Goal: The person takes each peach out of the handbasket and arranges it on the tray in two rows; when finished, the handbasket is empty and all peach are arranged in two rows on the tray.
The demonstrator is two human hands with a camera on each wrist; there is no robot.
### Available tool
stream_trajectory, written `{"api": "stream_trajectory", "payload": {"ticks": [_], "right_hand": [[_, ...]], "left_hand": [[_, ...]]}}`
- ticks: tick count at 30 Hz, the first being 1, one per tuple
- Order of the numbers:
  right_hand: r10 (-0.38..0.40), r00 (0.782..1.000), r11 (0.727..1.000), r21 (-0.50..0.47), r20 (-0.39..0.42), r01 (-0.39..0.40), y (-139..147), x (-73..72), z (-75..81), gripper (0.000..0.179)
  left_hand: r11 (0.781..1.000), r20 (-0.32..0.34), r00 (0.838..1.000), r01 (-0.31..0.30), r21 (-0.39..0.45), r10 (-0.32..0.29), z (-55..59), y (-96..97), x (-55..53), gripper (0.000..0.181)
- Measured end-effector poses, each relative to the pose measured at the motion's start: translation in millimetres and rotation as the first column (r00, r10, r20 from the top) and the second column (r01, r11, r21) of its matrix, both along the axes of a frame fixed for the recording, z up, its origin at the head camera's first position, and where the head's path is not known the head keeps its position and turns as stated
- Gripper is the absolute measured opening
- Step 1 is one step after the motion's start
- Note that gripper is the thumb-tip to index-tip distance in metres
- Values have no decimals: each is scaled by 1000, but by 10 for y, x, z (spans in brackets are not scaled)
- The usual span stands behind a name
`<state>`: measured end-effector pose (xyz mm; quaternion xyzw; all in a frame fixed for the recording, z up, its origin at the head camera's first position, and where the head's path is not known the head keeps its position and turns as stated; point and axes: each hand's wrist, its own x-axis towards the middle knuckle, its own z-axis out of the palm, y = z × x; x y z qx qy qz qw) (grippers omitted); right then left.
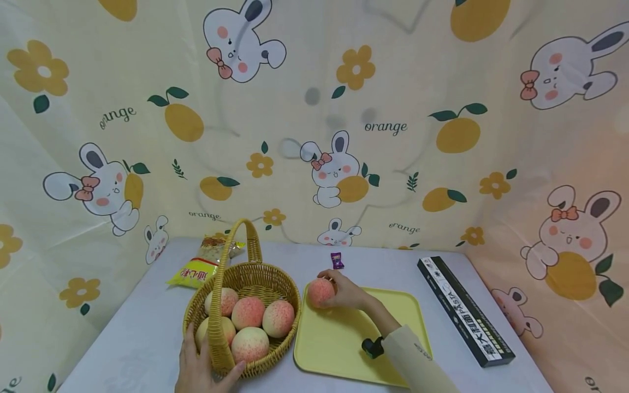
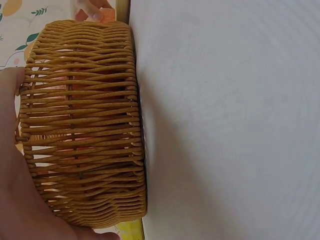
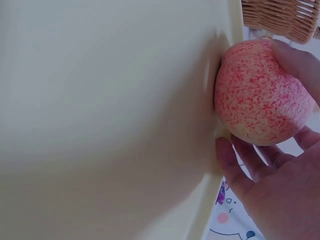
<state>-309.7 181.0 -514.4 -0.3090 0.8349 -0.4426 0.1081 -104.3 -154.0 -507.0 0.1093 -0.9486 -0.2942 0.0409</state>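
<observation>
A wicker basket [image 1: 194,303] with a tall arched handle holds several pink and cream peaches [image 1: 248,313]. My left hand [image 1: 201,363] cups its near side, fingers along the left wall and thumb at the front. The left wrist view shows that hand [image 2: 22,185] against the woven side. Over the far left corner of a yellow tray [image 1: 339,349], my right hand [image 1: 346,292] grips another peach [image 1: 320,293]. In the right wrist view, thumb and fingers reach round this peach [image 3: 262,95], low at the tray's rim [image 3: 232,20].
Left of the basket, toward the back, lies a yellow snack bag [image 1: 201,267]. A small purple wrapped candy [image 1: 337,261] is behind the tray. To the tray's right lies a long black pasta box [image 1: 464,311]. A printed cloth [image 1: 295,109] hangs behind the white table [image 1: 128,338].
</observation>
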Motion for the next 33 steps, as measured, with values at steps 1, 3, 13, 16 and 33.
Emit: {"api": "stream_trajectory", "payload": {"ticks": [1,3,13,16,33], "right_hand": [[-2,1000,1000,-1,-11,2,1,2,1,66],[-7,1000,1000,-9,-28,6,3,4,8,66],[-19,999,999,-31,-32,18,6,3,14,65],[-22,999,999,-27,-30,21,8,21,22,67],[-41,999,996,-75,2,41,51,43,93,73]], "left_hand": [[1000,1,1000,1,1,-1,0,0,1,117],[1000,5,1000,1,4,-1,1,-3,-2,117],[1000,9,1000,3,6,-3,5,-4,-11,118],[1000,-9,1000,6,5,-6,4,1,3,116],[1000,33,999,-6,14,5,25,-1,-7,120]]}}
